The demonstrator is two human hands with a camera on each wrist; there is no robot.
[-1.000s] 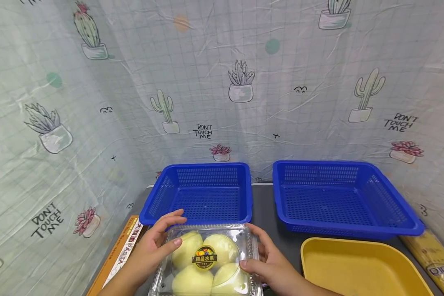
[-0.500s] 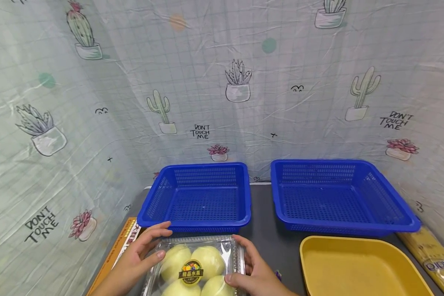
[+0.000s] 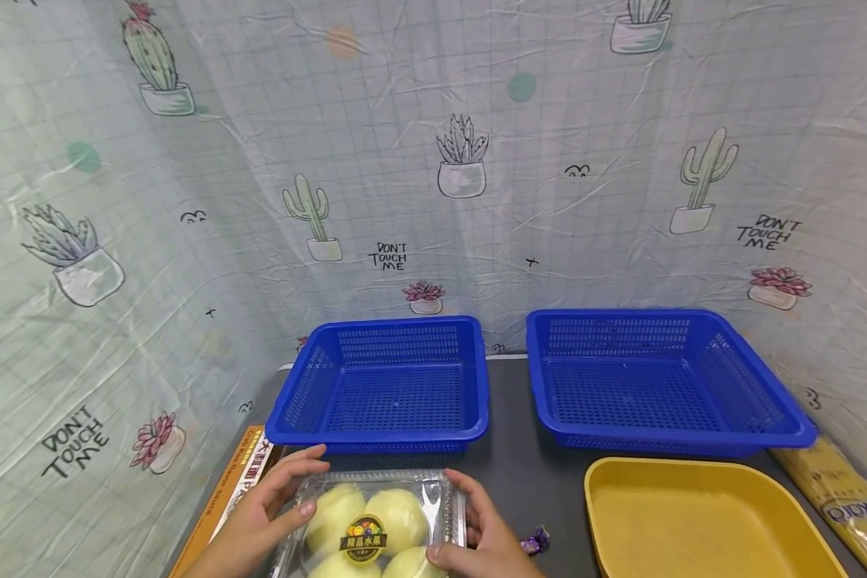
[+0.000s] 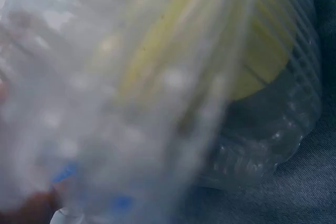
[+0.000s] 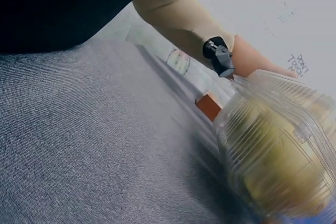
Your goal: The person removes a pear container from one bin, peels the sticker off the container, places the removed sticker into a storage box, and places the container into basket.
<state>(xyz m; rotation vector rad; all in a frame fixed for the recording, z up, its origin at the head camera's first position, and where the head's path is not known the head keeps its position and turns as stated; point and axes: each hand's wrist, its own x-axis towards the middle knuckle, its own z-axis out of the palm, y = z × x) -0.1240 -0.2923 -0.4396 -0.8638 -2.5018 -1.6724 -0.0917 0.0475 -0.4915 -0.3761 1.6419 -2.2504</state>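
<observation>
At the near edge of the head view is a clear plastic fruit box (image 3: 376,477) with a round black label (image 3: 364,539) on its lid. Pale yellow-green round fruits (image 3: 397,518) show through it. My left hand (image 3: 263,510) holds the box's left side, thumb at the lid's edge. My right hand (image 3: 484,534) grips the right side, fingers round the edge and thumb on top. The ribbed plastic of the fruit box (image 4: 247,156) fills much of the left wrist view, blurred. In the right wrist view the fruit box (image 5: 247,129) appears side-on, near the left forearm.
Behind the hands stand two blue baskets, one left (image 3: 397,401) and one right (image 3: 628,393). A yellow tray (image 3: 694,514) is at right, beside a yellow package (image 3: 845,498). A small purple-wrapped item (image 3: 535,540) lies right of my hand. An orange pasta box (image 3: 231,490) lies at left.
Both hands have brought the fruit box nearer to me and slightly left, away from the left basket. The purple-wrapped item has come into fuller view. The head view has shifted slightly.
</observation>
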